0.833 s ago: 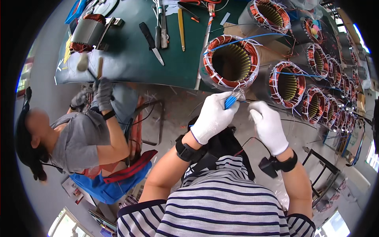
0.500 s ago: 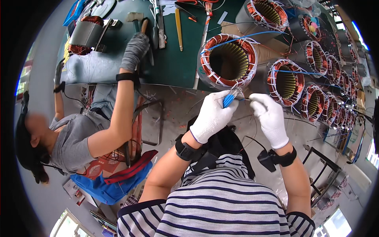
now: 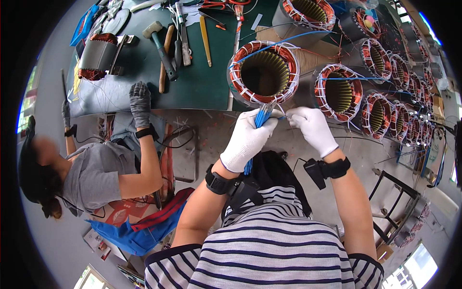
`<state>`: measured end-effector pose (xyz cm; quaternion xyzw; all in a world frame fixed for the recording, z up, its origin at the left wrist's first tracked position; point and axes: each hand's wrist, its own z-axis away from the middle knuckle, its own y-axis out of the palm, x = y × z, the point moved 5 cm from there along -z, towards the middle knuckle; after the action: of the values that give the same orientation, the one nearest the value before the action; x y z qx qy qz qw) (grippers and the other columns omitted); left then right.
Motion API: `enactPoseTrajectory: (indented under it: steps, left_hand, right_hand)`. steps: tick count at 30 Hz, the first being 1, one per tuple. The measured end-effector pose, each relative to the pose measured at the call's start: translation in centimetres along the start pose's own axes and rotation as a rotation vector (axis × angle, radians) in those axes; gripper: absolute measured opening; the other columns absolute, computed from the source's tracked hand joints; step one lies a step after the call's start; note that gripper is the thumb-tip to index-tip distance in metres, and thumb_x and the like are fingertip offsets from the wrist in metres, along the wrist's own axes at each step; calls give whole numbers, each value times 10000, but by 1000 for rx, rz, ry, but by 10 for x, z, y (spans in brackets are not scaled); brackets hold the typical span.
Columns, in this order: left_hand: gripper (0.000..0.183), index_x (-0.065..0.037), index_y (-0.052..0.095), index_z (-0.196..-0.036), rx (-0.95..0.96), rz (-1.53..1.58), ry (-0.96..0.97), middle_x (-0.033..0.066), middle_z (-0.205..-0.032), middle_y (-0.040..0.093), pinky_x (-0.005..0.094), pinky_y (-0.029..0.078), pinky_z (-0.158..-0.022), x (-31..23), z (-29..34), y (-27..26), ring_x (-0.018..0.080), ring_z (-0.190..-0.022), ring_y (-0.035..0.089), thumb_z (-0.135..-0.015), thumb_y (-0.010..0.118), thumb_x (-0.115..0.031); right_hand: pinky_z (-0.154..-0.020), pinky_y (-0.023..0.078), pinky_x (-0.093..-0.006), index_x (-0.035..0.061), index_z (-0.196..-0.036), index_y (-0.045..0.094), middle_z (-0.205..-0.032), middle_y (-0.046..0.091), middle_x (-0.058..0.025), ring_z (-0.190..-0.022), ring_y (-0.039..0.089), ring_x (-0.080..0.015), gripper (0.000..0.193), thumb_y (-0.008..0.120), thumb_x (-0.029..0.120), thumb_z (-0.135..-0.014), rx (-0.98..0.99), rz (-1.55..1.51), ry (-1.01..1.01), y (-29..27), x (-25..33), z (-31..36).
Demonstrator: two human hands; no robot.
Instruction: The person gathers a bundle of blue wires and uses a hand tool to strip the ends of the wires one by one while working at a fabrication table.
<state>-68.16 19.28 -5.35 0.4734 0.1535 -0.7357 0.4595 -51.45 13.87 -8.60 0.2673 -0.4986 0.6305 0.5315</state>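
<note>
My left hand (image 3: 250, 137), in a white glove, is closed round a bundle of thin blue wires (image 3: 263, 115); their tails hang below the palm. My right hand (image 3: 310, 127), also gloved in white, is closed in a pinch close to the left fingertips. A short thin wire end (image 3: 283, 118) shows between the hands and seems to lie in that pinch. Just beyond them stands a motor stator (image 3: 264, 71) with copper windings laced in white cord, open bore up, a blue wire across its top.
More wound stators (image 3: 338, 92) crowd the right side. On the green table (image 3: 207, 86) lie a hammer (image 3: 161, 50), a wooden stick (image 3: 166, 58) and a yellow strip (image 3: 205, 41). A co-worker (image 3: 101, 168) in grey gloves works at left, near a stator on its side (image 3: 97, 55).
The blue bundle now stands more upright in my left hand, with its tails showing below. My right hand has come closer to the left. The co-worker's hand has left the hammer and drawn back.
</note>
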Motion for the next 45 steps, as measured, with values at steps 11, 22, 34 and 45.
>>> enactPoseTrajectory:
  steps: [11,22,34,45]
  left_hand:
    - [190,-51,688,-971,-2,27,29,-50,-616,509,182,321,-472,-2,3,-3,7,-524,411,-848,543,-55]
    - [174,-18,682,-949,1,-62,248,-23,-752,624,198,426,-611,8,-8,0,37,-653,523,-845,543,-28]
    - [182,-30,679,-963,31,-76,103,-11,-703,607,203,420,-568,3,-6,-4,38,-615,525,-836,550,-55]
    - [183,-8,678,-955,10,-132,111,8,-713,625,216,445,-599,-2,-6,-4,61,-642,561,-838,548,-61]
  right_hand:
    - [-645,454,-367,114,-1025,620,-842,595,-85,-712,583,-262,261,614,94,-765,-283,845,-431,-6,72,73]
    - [-515,416,-295,24,-824,606,-643,526,-37,-557,528,-165,149,536,135,-894,-150,-207,64,16,54,37]
    - [-467,337,-241,40,-844,582,-642,484,-3,-516,433,-115,116,578,155,-862,-46,-290,212,13,56,29]
    - [-608,389,-329,54,-849,568,-735,482,-55,-730,513,-216,234,653,229,-718,-345,1104,-684,18,104,43]
